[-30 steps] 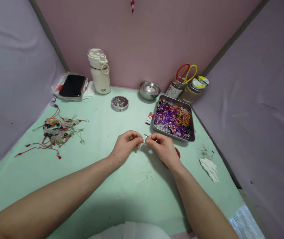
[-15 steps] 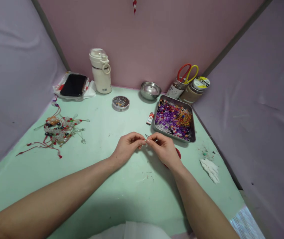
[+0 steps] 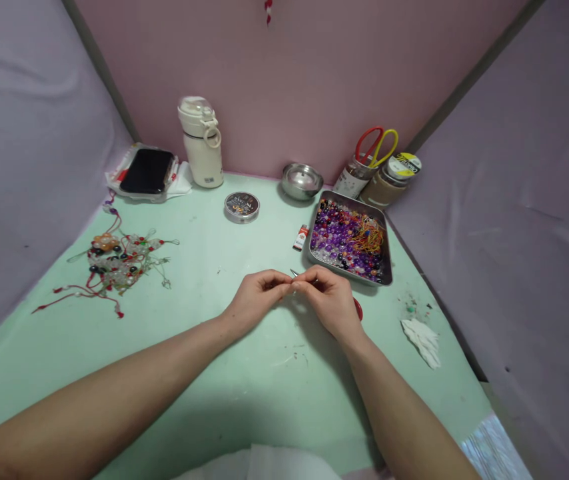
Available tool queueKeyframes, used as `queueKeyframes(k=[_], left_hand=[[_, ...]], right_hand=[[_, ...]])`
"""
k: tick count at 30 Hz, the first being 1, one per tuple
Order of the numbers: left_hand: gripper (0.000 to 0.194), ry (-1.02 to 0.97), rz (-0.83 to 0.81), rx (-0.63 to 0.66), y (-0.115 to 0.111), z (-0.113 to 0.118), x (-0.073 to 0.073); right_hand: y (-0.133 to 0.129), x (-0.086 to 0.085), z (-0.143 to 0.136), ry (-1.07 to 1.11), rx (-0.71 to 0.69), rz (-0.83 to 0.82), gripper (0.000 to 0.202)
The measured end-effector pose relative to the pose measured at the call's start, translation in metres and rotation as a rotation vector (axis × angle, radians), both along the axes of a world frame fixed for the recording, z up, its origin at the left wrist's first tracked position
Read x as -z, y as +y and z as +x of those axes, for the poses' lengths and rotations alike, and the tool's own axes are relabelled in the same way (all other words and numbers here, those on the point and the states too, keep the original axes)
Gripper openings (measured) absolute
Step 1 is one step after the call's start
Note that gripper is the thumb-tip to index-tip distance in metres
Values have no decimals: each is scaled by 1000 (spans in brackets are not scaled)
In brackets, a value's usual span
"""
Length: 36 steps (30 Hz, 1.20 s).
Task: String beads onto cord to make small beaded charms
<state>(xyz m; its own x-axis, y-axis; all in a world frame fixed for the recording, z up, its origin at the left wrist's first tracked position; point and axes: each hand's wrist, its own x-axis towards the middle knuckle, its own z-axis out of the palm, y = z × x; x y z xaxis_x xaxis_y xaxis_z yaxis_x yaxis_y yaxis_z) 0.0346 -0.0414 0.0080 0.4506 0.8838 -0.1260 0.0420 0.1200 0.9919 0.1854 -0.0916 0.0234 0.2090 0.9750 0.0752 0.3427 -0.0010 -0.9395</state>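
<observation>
My left hand (image 3: 259, 298) and my right hand (image 3: 329, 297) meet over the middle of the table, thumbs and forefingers pinched together. A pair of scissors lies in my right hand: its pointed metal tip (image 3: 294, 273) pokes out above the fingers, and part of a red handle (image 3: 358, 309) shows beside the palm. Something tiny and whitish, perhaps a bead or thread, is between the fingertips; it is too small to make out. Just beyond my right hand stands a metal tray (image 3: 309, 257) of purple, clear, red and black beads with a tangle of orange-yellow cord (image 3: 368, 237).
At left lies a pile of beaded strings (image 3: 114, 263). Along the back stand a phone (image 3: 148, 171), a cream bottle (image 3: 202, 150), a round spool case (image 3: 242, 207), a steel bowl (image 3: 302, 181) and jars (image 3: 387, 183). A small red-white bottle (image 3: 301, 237) and crumpled tissue (image 3: 421, 342) lie nearer.
Both hands stay at nearly the same place. The fingertips have drawn slightly closer together, and my left fingers have shifted a little.
</observation>
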Motion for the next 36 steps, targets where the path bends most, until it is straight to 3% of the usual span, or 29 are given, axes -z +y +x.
queueKeyframes(k=[4, 9, 18, 26, 36], left_hand=[[16, -28, 0, 35, 1, 0, 0], [18, -50, -40, 2, 4, -1, 5], [19, -186, -150, -32, 8, 0, 15], [17, -246, -150, -3, 8, 0, 12], [16, -316, -210, -43, 7, -2, 8]], right_hand=[[0, 0, -2, 28, -14, -11, 11], [3, 0, 1, 125, 8, -27, 25], [6, 6, -5, 183, -56, -81, 25], [5, 6, -4, -75, -112, -34, 13], [5, 7, -1, -37, -198, -38, 4]])
